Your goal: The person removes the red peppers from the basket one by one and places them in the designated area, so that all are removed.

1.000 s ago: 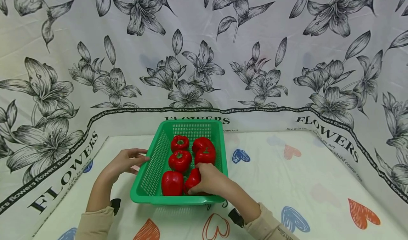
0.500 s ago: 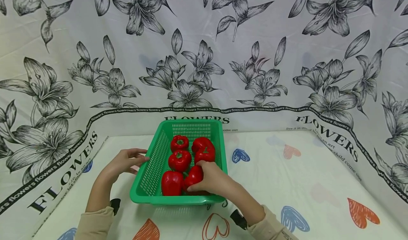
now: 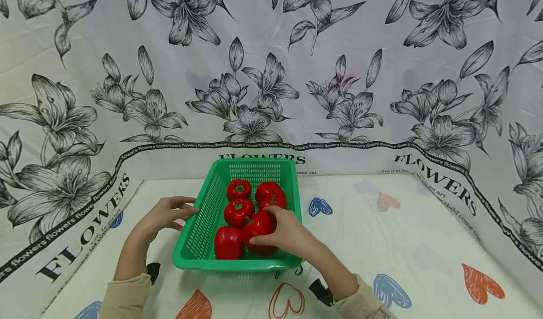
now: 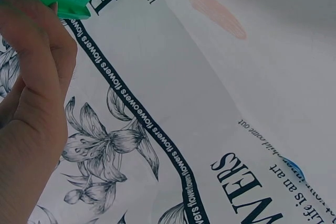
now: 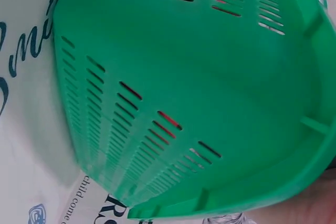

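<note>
In the head view my right hand (image 3: 288, 232) grips a red bell pepper (image 3: 259, 229) at the near right of the green basket (image 3: 237, 265). Thumb and fingers hold it from either side, its green stem facing away to the left. Several more bell peppers (image 3: 229, 242) stand around it in the basket. My left hand (image 3: 167, 214) holds the basket's left rim with its fingertips; the left wrist view has this hand (image 4: 39, 56) at the basket rim (image 4: 73, 11). In the right wrist view the basket wall (image 5: 173, 56) hides most of the right hand (image 5: 299, 205).
The basket stands on a white cloth (image 3: 348, 243) printed with hearts, near the foot of a flower-patterned backdrop (image 3: 297, 130). Black wrist cameras (image 3: 321, 292) sit below both hands. Sleeves come in from the front edge.
My right hand has lifted the held bell pepper slightly and turned it, so its stem now shows. The left hand and the basket have stayed in place.
</note>
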`<state>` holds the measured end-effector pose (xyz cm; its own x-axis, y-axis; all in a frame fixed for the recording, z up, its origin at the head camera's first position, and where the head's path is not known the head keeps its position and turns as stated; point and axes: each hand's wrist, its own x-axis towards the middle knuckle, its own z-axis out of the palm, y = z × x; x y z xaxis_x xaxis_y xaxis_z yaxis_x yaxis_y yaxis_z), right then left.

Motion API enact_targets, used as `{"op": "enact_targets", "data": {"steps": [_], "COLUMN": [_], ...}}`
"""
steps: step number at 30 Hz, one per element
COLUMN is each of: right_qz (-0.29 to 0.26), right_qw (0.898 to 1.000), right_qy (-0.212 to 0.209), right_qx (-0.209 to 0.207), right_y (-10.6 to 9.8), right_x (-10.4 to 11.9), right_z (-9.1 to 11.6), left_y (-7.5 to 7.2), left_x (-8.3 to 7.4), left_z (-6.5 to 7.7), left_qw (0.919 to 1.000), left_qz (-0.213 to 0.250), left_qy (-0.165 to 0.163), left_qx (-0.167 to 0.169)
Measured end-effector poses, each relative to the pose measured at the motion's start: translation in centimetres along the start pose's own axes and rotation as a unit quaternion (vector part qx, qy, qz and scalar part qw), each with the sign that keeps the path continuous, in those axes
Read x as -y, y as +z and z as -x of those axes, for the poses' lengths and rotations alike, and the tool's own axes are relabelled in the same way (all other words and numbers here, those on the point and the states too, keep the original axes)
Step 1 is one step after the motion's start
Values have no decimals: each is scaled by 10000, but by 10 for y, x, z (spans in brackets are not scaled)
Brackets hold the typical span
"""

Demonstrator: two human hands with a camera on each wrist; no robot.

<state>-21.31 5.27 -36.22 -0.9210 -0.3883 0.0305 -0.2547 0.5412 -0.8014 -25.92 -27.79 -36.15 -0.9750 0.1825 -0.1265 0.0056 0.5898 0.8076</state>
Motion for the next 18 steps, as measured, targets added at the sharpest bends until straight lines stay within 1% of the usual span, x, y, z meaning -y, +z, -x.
{"op": "enact_targets", "data": {"steps": [6,11,18], "right_qz": [-337,-523,-943], "right_qw": [9993,9978,9937], "right_qy": [-89,-178,-221], "right_qx": [-156,-368,-569], "right_y": [-4,-6,-10], "right_x": [-4,-5,-7], "right_z": [0,1,2], "left_y": [0,0,1], "left_x": [1,2,1], "left_z": [0,0,0], "left_qw": [10000,10000,10000], "left_qz": [-10,2,-36], "left_qy": [9,-3,-17], "left_qx": [13,1,-35]}}
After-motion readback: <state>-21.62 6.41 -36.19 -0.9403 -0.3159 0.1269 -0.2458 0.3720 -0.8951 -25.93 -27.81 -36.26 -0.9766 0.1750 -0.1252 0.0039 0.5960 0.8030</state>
